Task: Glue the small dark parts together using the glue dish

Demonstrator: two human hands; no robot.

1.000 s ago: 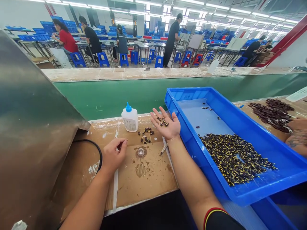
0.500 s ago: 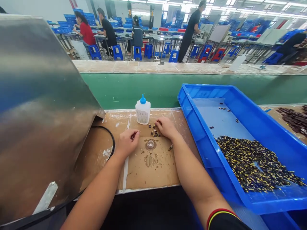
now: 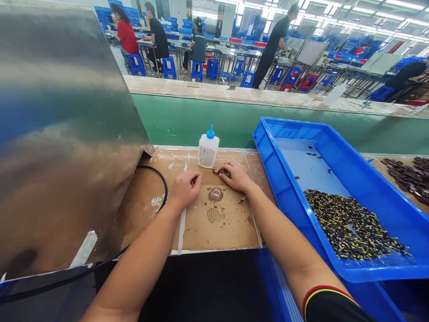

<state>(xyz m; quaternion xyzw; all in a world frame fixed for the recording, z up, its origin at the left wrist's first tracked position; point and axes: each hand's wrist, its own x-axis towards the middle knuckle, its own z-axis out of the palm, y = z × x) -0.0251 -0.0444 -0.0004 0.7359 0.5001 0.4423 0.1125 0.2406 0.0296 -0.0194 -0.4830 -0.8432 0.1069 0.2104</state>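
My left hand (image 3: 186,190) is closed in a pinch above the board's left part; anything between its fingertips is too small or hidden to make out. My right hand (image 3: 237,176) curls its thumb and fingers around small dark parts (image 3: 216,171), which its fingers partly cover. Behind the hands stands an upright white bottle (image 3: 208,152) with a blue nozzle cap. Between my forearms lies a cardboard sheet (image 3: 201,235) with wet-looking stains, and on it sits a small clear round cup (image 3: 216,193). A thin dark tool (image 3: 243,198) rests beside my right wrist.
A large blue tray (image 3: 279,197) at right holds a heap of small black-and-yellow parts (image 3: 348,223). Dark flat pieces (image 3: 409,176) lie beyond it. A metal housing (image 3: 67,143) and a black cable (image 3: 164,183) bound the left side. People sit and stand in the background.
My right hand has closed in over the small dark parts, hiding most of them. My left hand stays pinched. The view has shifted slightly, moving the scene rightward.
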